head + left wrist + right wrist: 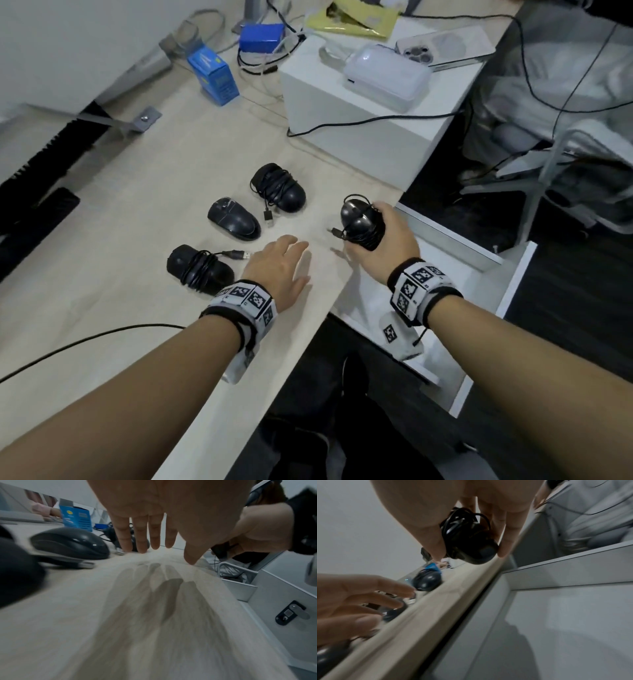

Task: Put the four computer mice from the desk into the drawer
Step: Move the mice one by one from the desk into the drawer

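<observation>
1. Black cord-wrapped mouse: your right hand grips it at the desk edge, above the open drawer.
2. Your left hand: flat, holding nothing.
3. Three mice: on desk.

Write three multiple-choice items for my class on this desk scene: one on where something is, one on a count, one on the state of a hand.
1. Where is the blue box?
A. In the drawer
B. At the far side of the desk
C. In the left hand

2. How many mice lie on the desk, unheld?
A. Three
B. Four
C. One

3. What is the right hand doing?
A. Resting flat on the desk
B. Pushing the drawer shut
C. Gripping a cord-wrapped mouse

Key: 1 B, it stands beyond the mice. 2 A, three lie there and the fourth is held. 3 C, the fingers curl round the mouse near the desk edge, beside the open drawer.
</observation>
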